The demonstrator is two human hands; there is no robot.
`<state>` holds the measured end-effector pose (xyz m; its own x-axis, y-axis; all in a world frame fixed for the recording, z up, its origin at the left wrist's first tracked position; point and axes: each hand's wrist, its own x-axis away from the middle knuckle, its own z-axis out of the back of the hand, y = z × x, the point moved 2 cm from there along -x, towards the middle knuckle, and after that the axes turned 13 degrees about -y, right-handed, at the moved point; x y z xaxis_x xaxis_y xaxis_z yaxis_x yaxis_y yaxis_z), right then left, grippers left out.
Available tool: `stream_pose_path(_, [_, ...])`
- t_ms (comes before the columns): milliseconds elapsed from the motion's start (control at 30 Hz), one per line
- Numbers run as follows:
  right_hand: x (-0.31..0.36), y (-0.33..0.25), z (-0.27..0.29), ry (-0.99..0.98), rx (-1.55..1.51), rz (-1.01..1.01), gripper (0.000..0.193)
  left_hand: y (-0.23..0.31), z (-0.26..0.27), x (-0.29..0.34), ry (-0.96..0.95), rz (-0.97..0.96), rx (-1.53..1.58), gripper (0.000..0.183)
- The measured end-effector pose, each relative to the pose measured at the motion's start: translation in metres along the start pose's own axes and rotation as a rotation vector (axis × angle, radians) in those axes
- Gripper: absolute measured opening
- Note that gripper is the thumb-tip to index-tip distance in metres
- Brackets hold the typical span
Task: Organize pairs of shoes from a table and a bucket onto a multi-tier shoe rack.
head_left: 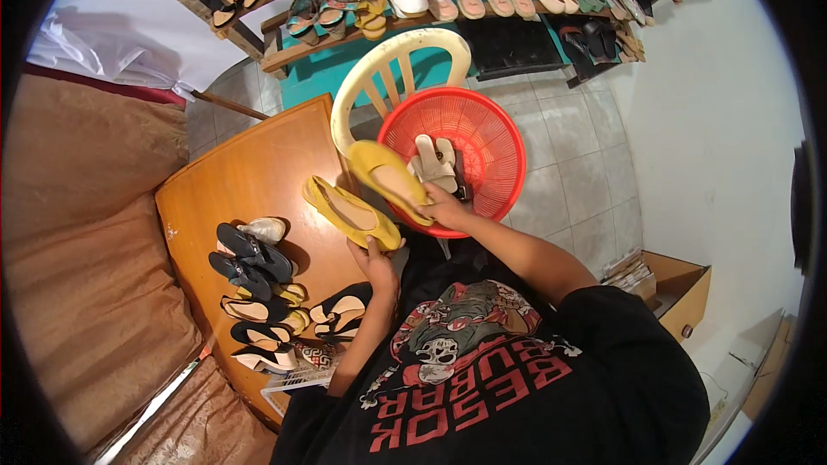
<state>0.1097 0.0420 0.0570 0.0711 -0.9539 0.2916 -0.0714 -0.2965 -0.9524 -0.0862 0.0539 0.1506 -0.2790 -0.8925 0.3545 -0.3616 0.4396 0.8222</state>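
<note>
A yellow flat shoe (351, 213) is held at its heel by my left hand (376, 265), over the edge of the wooden table. My right hand (445, 207) grips the matching yellow flat shoe (389, 179) by its heel, just above the first one. Both shoes point toward the far left, with their pale insoles showing. Beneath and beside my right hand is a red plastic basket (506, 139), which holds a pair of beige sandals (433, 165) and something dark partly hidden by my hand.
The wooden table (202, 176) carries several dark shoes (250, 256) on its left side. A cream plastic chair (345, 103) stands behind the basket. Racks of shoes (469, 2) line the far side. An open cardboard box (680, 284) sits at the right, near the white wall.
</note>
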Motion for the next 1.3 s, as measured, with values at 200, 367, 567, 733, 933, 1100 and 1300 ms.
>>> stream_pose_path(200, [0.101,-0.015,0.041,0.001,-0.733,0.036,0.041,-0.037,-0.036,0.001,-0.094,0.166,-0.109,0.041])
stream_pose_path(367, [0.099,-0.009,0.036,0.114,-0.943,-0.072,0.034,-0.102,-0.069,-0.026,-0.252,0.4,-0.306,0.032])
stream_pose_path(567, [0.111,0.062,0.093,0.168,-0.829,-0.372,0.033,-0.181,-0.113,-0.048,-0.247,0.699,-0.46,0.036])
stream_pose_path(733, [0.098,0.088,0.133,0.35,-0.769,-0.542,0.028,-0.272,-0.093,-0.097,-0.248,0.566,-0.444,0.036])
stream_pose_path(933, [0.06,0.135,0.177,0.263,-0.818,-0.709,0.025,-0.312,-0.132,-0.117,-0.241,0.998,-0.305,0.027])
stream_pose_path(1100, [0.063,0.129,0.17,0.24,-0.636,-0.804,0.026,-0.346,-0.126,-0.103,-0.24,0.889,-0.267,0.03])
stream_pose_path(1300, [0.045,0.163,0.166,0.263,-0.561,-0.894,0.04,-0.351,-0.094,-0.103,-0.146,0.782,-0.539,0.074])
